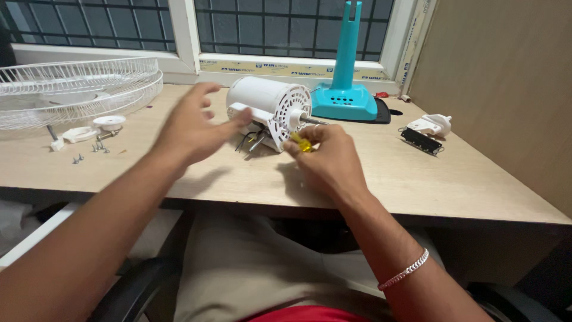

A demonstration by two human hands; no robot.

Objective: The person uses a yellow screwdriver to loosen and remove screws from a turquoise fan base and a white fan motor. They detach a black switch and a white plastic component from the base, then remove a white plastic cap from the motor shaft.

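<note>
At the bottom of the frame a lap in beige cloth is seen, with a red strip at the very edge, and both forearms rise from it toward a wooden desk [417,185]. A silver bracelet [405,272] is worn on the right wrist.

Just right of centre, the right hand [330,158] is closed around a small yellow-handled tool [302,144], pinched at the fingertips; it is probably held this way so that its tip can be set against the motor's lower face, though the tip itself cannot be made out. Left of centre, the left hand [190,128] is blurred, fingers spread and loosely curled, nothing gripped; its fingertips are at the side of the white fan motor [271,107], seemingly to steady it.

The motor is laid on its side in the upper middle of the frame, shaft pointing right, dark wires trailing beneath.

At upper left a white wire fan guard [77,89] is rested on the desk, with loose screws [95,149] and small white parts just below it, kept together apart from the work. At upper centre-right a teal fan stand [345,89] is stood upright by the window. At right, a white switch part [430,126] is laid near the wall.
</note>
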